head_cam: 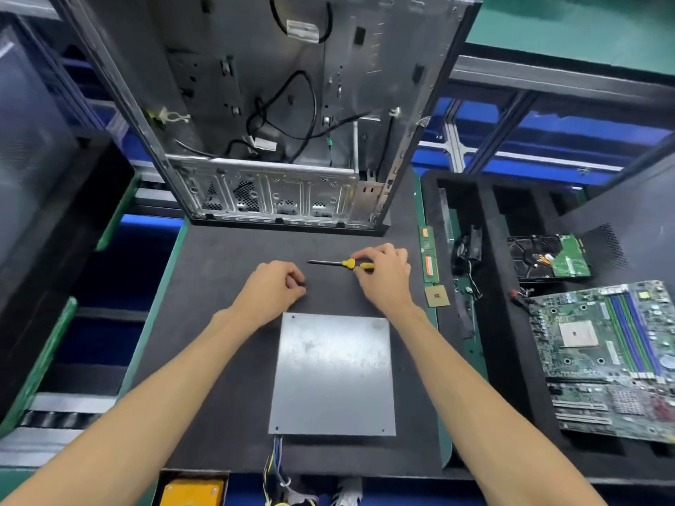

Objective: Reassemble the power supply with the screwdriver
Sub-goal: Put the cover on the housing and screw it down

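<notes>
Wires [276,469] in several colours leave the near edge of the power supply [333,374] and run off the near edge of the desk [219,341], where they are cut off by the bottom of the view; their ends cannot be seen. Only the supply's flat grey metal cover shows, dull and slightly mottled, with a small screw hole near each corner; whether screws sit in those holes is too small to tell. It lies flat toward the near edge of the dark mat-covered desk, between the two forearms.

The right hand [383,277] pinches the yellow handle of the screwdriver [339,264] between thumb and curled fingers; most of the handle is hidden under the hand, while the thin dark shaft points left and lies on or just above the mat, past the supply's far edge. The left hand [272,290] is curled with fingertips drawn together near the mat; something tiny and dark shows at the fingertips, too small to identify, so whether it holds anything cannot be told.

An open computer case [270,115] stands at the far edge, its top cut off. Along the right edge lie a memory stick [430,257] and a processor chip [437,296]; beyond them a motherboard [606,359] and a hard drive [548,261] rest in a black foam tray [504,323].
</notes>
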Tool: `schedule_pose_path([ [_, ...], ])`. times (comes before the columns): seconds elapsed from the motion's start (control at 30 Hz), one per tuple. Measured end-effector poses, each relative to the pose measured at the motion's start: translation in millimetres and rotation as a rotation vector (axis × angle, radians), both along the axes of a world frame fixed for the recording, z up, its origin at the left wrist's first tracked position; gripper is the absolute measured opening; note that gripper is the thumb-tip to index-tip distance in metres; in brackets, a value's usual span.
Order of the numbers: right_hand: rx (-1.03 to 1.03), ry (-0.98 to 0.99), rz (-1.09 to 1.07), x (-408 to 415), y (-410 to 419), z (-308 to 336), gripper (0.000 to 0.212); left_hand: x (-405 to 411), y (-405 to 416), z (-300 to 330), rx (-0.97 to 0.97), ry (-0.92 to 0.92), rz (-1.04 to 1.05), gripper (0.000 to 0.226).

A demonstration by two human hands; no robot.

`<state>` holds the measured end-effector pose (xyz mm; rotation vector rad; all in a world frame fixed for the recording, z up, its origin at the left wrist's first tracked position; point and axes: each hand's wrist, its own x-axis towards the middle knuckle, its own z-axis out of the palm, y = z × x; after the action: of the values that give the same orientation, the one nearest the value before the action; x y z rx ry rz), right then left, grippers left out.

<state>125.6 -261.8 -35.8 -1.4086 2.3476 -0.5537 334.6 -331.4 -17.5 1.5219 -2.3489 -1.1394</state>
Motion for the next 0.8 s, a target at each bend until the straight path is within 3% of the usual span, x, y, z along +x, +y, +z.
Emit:
schedule_pose_path([
  [0.57, -0.159, -0.137, -0.011, -7, 4, -15, 0.02, -13, -9, -13, -0.096, -0.21, -0.084, 0.025],
  [0.8, -0.16, -0.174, 0.011, -11, 4, -17, 0.018, -13, -7, -9, -0.106, -0.2, -0.129, 0.016],
])
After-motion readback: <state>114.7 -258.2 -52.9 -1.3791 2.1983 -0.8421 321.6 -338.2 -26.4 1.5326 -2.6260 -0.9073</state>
